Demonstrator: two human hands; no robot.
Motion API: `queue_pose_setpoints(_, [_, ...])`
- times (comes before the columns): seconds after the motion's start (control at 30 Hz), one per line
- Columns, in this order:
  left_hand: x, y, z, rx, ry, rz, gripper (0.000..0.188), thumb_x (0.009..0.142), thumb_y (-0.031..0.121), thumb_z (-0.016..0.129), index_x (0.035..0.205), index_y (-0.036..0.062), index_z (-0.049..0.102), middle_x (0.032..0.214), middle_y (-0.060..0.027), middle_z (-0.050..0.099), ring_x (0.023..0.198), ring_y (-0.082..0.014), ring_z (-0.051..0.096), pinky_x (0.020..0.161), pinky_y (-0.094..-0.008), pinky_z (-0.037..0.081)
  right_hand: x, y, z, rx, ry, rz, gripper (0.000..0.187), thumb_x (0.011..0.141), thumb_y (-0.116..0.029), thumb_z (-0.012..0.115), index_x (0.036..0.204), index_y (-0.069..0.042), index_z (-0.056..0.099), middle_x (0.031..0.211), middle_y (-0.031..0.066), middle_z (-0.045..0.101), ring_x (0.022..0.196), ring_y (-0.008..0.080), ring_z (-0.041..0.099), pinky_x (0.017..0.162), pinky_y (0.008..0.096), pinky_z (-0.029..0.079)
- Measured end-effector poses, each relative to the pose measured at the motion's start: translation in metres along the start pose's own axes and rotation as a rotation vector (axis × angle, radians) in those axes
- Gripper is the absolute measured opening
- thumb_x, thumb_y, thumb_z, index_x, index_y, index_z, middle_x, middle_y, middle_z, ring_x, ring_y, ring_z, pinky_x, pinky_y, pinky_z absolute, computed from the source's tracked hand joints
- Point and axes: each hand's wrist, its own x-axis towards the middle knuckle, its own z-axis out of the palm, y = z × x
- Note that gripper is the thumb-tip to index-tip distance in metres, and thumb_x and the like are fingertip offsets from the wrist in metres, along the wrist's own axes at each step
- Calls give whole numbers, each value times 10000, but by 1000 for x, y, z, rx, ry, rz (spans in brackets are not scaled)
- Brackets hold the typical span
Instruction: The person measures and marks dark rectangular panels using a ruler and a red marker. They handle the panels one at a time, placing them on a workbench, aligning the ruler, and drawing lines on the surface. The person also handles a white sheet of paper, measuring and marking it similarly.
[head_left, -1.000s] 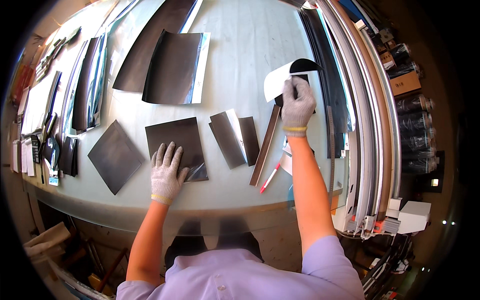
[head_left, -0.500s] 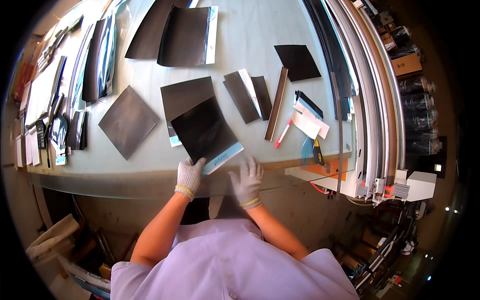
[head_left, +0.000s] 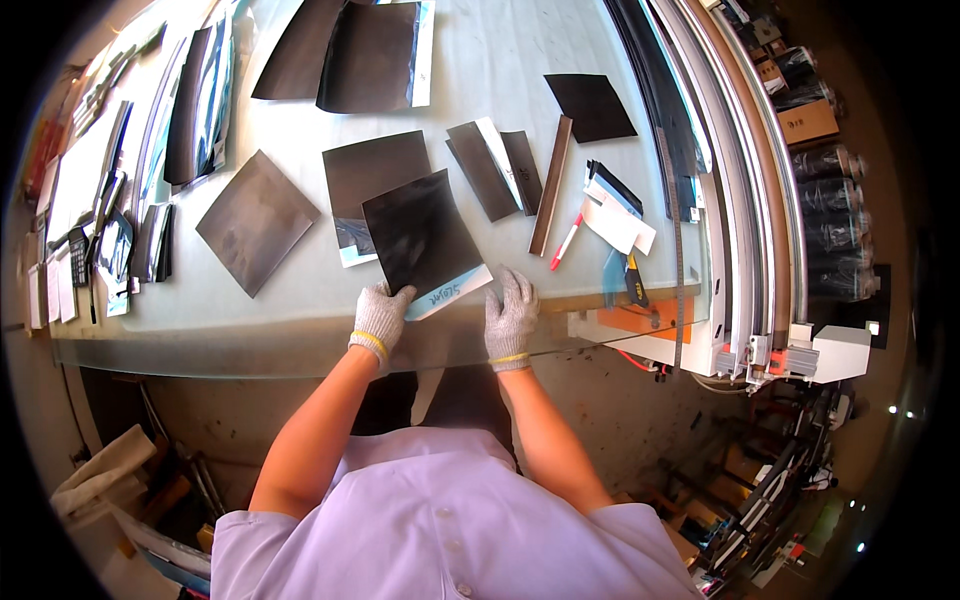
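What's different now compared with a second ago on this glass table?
The right hand left the small black sheet at the far right and came back to the near edge. The left hand pulled a black rectangular sheet with a white strip toward the person and grips its corner. The other sheets, wooden bar and red pen stayed.

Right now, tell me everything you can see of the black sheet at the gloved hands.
The black sheet is a thin, glossy, roughly square piece of film with a white backing strip along its near edge, bearing handwriting. It lies flat and turned at an angle on the glass table, overlapping another dark sheet behind it. The left hand grips its near left corner; the right hand rests on the table beside its near right corner.
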Motion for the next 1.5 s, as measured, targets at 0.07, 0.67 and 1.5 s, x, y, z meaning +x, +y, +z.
queue_pose_setpoints(0.07, [-2,7,0,29,-11,11,360,896,247,723,897,-112,698,740,-239,680,682,-336,641,717,-423,513,18,7,-3,-64,-70,-167,430,885,-139,681,1308,-77,635,1291,174,598,1235,375,534,1043,500,421])
queue_pose_setpoints(0.67, [15,31,-22,-109,-274,-215,336,967,258,719,1077,-59,706,935,-93,717,734,-170,708,643,-320,630,65,-9,14,485,-246,11,68,885,-3,674,948,-14,649,891,153,693,859,333,679,779,396,533])
queue_pose_setpoints(1.5, [28,55,-1,960,165,605,160,867,268,716,917,117,740,925,-105,720,942,-349,647,898,-505,474,73,10,11,613,-209,88,104,955,-75,668,1037,-11,665,934,167,693,893,301,696,833,374,539])
